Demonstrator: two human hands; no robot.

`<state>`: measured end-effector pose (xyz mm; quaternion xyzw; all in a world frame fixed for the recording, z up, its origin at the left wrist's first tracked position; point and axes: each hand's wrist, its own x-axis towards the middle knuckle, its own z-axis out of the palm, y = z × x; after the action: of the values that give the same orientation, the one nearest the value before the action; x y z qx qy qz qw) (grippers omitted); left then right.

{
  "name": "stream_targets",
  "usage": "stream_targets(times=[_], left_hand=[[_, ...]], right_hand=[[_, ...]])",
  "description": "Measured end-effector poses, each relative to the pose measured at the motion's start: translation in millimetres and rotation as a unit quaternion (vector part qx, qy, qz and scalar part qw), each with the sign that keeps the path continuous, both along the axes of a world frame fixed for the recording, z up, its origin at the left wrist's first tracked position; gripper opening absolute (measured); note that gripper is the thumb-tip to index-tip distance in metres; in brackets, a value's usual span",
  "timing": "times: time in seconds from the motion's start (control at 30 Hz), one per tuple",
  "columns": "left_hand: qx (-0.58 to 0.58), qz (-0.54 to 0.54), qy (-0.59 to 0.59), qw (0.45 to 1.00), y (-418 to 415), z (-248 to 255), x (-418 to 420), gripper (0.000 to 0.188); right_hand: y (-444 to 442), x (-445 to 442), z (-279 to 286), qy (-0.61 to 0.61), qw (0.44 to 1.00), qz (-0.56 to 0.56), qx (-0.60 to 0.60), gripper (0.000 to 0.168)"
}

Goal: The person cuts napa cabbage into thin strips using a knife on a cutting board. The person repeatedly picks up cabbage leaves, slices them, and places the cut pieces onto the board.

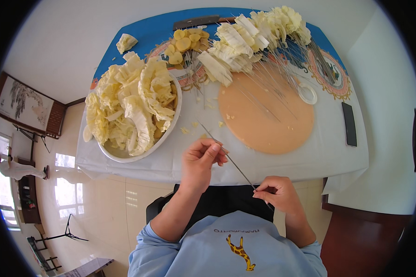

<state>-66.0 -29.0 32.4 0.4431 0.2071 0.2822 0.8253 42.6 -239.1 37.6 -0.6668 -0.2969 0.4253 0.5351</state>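
A thin metal skewer (238, 168) runs diagonally between my hands over the table's near edge, with no food on it. My left hand (201, 162) pinches it near its upper end. Lower down, my right hand (278, 194) grips it between thumb and fingertips. Left of my hands, a white bowl (178, 104) holds a heap of napa cabbage leaves (138, 104) over sliced pieces. Skewered potato slices (184, 43) lie in a bunch at the back, beside many skewers threaded with cabbage (234, 43), whose bare ends reach over a round tan cutting board (267, 117).
A cleaver (197, 22) lies at the table's back edge. Bare skewers (322, 60), a white ring (308, 93) and a black phone (349, 124) are on the right. A cabbage piece (126, 43) sits back left. Another person (20, 170) stands far left; a tripod (68, 233) is on the floor.
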Motion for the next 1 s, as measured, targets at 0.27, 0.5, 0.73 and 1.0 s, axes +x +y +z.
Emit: stream_targets(times=[0.27, 0.5, 0.73, 1.0], left_hand=[[0.003, 0.032, -0.046, 0.998, 27, 13, -6, 0.009], [-0.008, 0.100, -0.109, 0.989, 54, 15, -19, 0.011], [0.233, 0.225, -0.185, 0.928, 77, 52, -67, 0.014], [0.490, 0.314, -0.130, 0.803, 50, 68, -71, 0.017]], right_hand=[[-8, 6, 6, -0.023, 0.999, 0.018, -0.021, 0.010], [-29, 18, -2, -0.108, 0.993, 0.043, -0.008, 0.008], [-84, 67, 17, -0.076, 0.973, -0.207, -0.066, 0.007], [-114, 177, -9, -0.443, 0.813, -0.317, -0.207, 0.019]])
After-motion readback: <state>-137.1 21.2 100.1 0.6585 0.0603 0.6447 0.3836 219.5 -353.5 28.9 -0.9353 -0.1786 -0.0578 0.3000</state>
